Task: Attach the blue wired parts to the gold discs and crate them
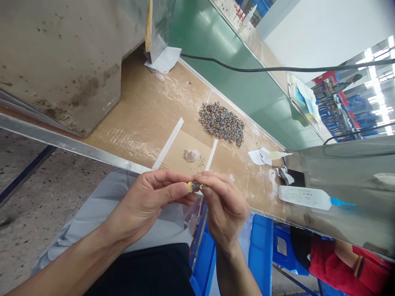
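Bench [145, 111] bears clear dish [193, 155] and parts heap [221, 123]; left hand [148, 201], right hand [225, 205] pinch one small part [194, 187].

Single head-worn view, tilted, looking forward and down, close over the workbench [148, 115] edge

No legible text, number or sign is present. The white bottle [304, 197], right of the right-hand grip [226, 205], carries faint print, too blurred to read.
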### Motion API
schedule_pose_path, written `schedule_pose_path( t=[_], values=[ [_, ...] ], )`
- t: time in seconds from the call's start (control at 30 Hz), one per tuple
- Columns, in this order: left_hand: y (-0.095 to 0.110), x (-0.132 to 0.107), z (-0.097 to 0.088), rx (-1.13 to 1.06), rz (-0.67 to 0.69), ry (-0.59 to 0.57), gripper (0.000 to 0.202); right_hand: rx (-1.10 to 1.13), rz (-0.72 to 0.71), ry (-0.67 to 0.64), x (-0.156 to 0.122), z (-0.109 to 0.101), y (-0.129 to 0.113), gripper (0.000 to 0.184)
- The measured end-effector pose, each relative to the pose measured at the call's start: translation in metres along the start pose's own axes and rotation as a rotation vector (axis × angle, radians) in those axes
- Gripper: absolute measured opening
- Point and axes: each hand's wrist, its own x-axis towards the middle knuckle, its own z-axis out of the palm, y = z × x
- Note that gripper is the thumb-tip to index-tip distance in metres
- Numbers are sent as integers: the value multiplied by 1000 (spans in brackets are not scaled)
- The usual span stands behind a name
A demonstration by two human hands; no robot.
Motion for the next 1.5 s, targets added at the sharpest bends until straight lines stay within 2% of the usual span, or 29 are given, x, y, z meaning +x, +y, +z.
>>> schedule_pose_path(
  t=[0.43, 0.9, 1.17, 1.37, 1.5],
  values=[
    [1, -2, 3, 27, 2, 10, 21, -77, -42, 16, -5, -1, 1, 37],
    [1, -9, 16, 154, 58, 164, 19, -251, -184, 57, -8, 0, 4, 40],
    [-2, -13, 12, 262, 79, 175, 21, -328, -242, 109, -13, 3, 6, 45],
    [0, -20, 23, 328, 126, 210, 20, -379, -290, 135, -18, 4, 7, 49],
    [1, -20, 31, 379, 172, 276, 15, -431, -315, 152, -22, 8, 7, 51]
  ],
)
